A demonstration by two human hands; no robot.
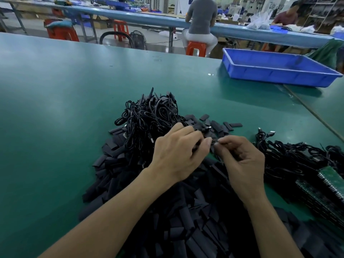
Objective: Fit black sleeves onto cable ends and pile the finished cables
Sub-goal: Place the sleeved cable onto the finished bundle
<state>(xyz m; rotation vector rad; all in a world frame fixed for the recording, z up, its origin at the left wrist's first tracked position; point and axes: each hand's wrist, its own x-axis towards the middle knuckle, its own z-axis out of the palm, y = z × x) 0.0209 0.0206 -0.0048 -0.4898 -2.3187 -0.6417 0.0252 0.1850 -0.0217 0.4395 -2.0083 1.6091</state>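
Near the front edge of the tabletop (pixel 55 108), above a heap of loose black sleeves (pixel 186 220), the two hands meet fingertip to fingertip. The left hand (pixel 176 155) has its fingers curled round a dark cable (pixel 196 145), most of it hidden in the palm. The right hand (pixel 243 162) pinches what looks like a sleeve (pixel 212 146) between thumb and forefinger, its other fingers loosely bent.

Just beyond the hands lies a tangled cable pile (pixel 149 116), probably the finished ones, with a second pile (pixel 290 157) by the right edge beside green circuit boards (pixel 327 183). A blue tray (pixel 279 71) sits at the far right corner.

The sleeves look light, thin and easily flattened, so a gentle pinch on the side edges should keep the mouth open. The cable is limp. Gripping right behind its stiff plug should steady it for insertion.
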